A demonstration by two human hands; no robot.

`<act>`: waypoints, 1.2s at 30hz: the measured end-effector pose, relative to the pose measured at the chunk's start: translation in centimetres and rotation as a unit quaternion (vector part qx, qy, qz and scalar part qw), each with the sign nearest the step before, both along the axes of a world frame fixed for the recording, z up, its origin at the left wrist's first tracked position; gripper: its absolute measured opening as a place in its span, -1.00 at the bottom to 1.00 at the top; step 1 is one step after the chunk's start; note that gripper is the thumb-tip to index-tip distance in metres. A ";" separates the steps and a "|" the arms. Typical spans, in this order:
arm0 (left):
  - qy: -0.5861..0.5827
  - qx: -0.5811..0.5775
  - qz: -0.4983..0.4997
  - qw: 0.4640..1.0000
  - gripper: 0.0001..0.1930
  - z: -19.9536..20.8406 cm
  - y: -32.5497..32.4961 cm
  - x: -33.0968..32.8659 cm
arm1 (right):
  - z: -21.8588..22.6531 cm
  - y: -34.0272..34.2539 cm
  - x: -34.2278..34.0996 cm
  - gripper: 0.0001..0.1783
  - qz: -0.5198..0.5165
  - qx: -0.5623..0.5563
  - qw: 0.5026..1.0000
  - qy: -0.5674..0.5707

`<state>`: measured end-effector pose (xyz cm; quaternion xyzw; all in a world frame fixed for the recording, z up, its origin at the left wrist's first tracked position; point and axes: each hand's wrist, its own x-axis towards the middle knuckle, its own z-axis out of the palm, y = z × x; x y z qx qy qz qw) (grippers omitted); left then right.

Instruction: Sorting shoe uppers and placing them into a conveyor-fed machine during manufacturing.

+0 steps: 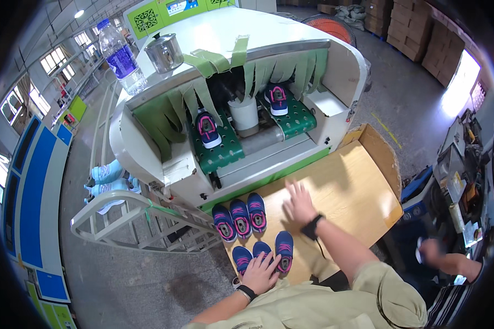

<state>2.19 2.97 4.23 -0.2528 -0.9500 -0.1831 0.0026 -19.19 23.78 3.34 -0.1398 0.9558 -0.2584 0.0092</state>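
A white machine (291,27), two shoes (208,130) on its green belts (225,157), backs the wooden table (348,189); a metal rack (115,195) stands left; a bottle (123,63) and steel pot (164,53) sit atop the machine. Six navy shoes (241,219) fill the table's left, the left hand (260,274) over the near row, grip untellable; the right hand (302,205) spreads wide

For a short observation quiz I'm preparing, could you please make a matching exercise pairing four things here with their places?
1. Left hand
2. Metal pot
3. Light-blue shoes
4. Right hand

A. On the machine's white top
B. Over bare tabletop
C. At the near row of navy shoes
D. At the pale metal rack

Pairs: 1-C, 2-A, 3-D, 4-B
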 end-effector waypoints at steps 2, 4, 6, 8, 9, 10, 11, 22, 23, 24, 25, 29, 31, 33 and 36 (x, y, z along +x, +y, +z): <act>-0.001 0.003 -0.002 1.000 -0.35 0.1 0.2 0.0 | -6.8 3.4 9.2 -0.23 0.040 0.150 0.986 -0.057; 0.004 -0.001 -0.002 1.000 -0.36 0.0 0.1 0.1 | -6.6 5.3 14.9 -0.24 0.038 0.111 0.991 -0.064; 0.016 -0.015 0.002 1.000 -0.35 -0.1 0.3 0.1 | -5.9 6.0 17.2 -0.24 0.026 0.116 0.990 -0.081; 0.015 -0.015 0.005 1.000 -0.34 -0.2 0.6 0.1 | -6.1 6.4 18.7 -0.25 0.011 0.119 0.987 -0.105; 0.017 -0.020 0.004 1.000 -0.34 -0.3 0.9 -0.1 | -6.2 6.5 18.6 -0.26 0.003 0.111 0.990 -0.092; 0.015 -0.026 0.002 1.000 -0.34 -0.6 1.1 -0.3 | -6.5 6.5 18.7 -0.27 -0.005 0.103 0.991 -0.082; 0.019 -0.024 0.003 1.000 -0.33 -0.6 1.1 -0.3 | -6.3 6.3 18.6 -0.28 -0.012 0.110 0.991 -0.070; 0.020 -0.018 0.014 1.000 -0.33 -1.3 1.0 -0.3 | -5.1 8.5 14.8 -0.35 -0.135 -0.025 0.989 -0.056; 0.021 -0.018 0.016 1.000 -0.34 -1.4 0.9 -0.1 | -4.9 9.6 13.2 -0.37 -0.190 -0.042 0.981 0.001; 0.022 -0.016 0.018 0.999 -0.34 -1.3 0.9 0.1 | -4.5 11.2 11.4 -0.39 -0.244 -0.059 0.966 0.059; 0.019 -0.016 0.024 0.999 -0.34 -1.1 0.9 0.2 | -4.2 13.0 9.5 -0.36 -0.300 -0.102 0.944 0.096; 0.016 -0.016 0.032 0.999 -0.35 -0.5 0.6 0.4 | -5.7 23.0 0.9 -0.01 -0.544 -0.151 0.825 -0.012; 0.019 -0.012 0.037 0.999 -0.36 -0.6 0.2 0.5 | -5.9 25.2 -1.5 0.09 -0.565 -0.134 0.802 -0.141; 0.023 0.016 -0.008 1.000 -0.37 -0.5 2.0 -1.1 | -9.8 33.2 -0.3 0.00 -0.476 -0.250 0.829 -0.156; 0.019 -0.002 0.031 0.999 -0.38 -0.6 0.4 -0.1 | -8.6 23.9 1.2 -0.03 -0.375 -0.512 0.768 -0.086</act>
